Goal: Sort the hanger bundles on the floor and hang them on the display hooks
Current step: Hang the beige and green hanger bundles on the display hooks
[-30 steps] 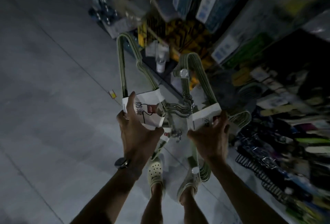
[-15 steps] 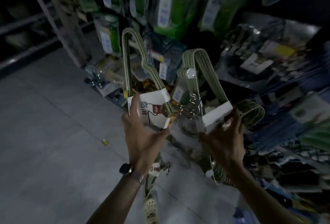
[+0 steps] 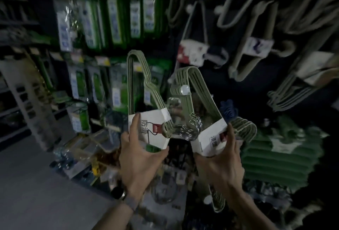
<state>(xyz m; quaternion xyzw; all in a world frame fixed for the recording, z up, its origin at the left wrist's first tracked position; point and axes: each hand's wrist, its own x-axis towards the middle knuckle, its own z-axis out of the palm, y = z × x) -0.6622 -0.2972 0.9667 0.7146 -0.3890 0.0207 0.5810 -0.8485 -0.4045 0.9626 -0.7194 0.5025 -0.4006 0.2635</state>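
The left hand [image 3: 141, 156] grips the white paper sleeve of one pale green hanger bundle [image 3: 136, 83], thumb and fingers curled round it. The right hand [image 3: 220, 163] grips the sleeve of a second hanger bundle [image 3: 200, 84] the same way. Both are held up near the camera, their chrome hooks [image 3: 189, 129] touching between them. Grey hangers [image 3: 247, 55] hang on the far right; green packets [image 3: 113, 22] hang on the far left.

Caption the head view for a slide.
Left hand grips one hanger bundle, right hand a second bundle, before the hanger display.
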